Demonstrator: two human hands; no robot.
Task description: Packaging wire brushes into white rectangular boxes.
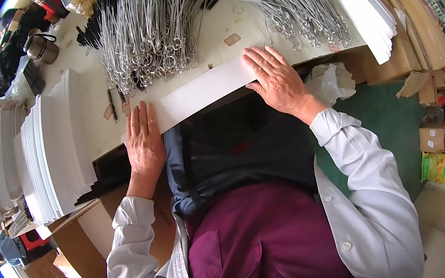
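Observation:
A long, flat white strip of paper or card [202, 92] lies along the near edge of the table, slanting up to the right. My left hand [144, 136] rests on its left end, fingers stretched out flat. On the right end lies my right hand [278, 80], fingers extended and thumb apart at the near edge. Beyond the strip is a big pile of wire-handled brushes [149, 33] with looped ends toward me and black bristles at the far side. A second bundle of looped wire handles [294, 3] lies to its right.
Stacked white card strips [48, 156] stand at the left, and more white strips [365, 5] lie at the right edge. Two small black brushes [112, 104] sit near my left hand. A metal flask [42, 47] stands far left. Cardboard boxes [406, 19] flank the table.

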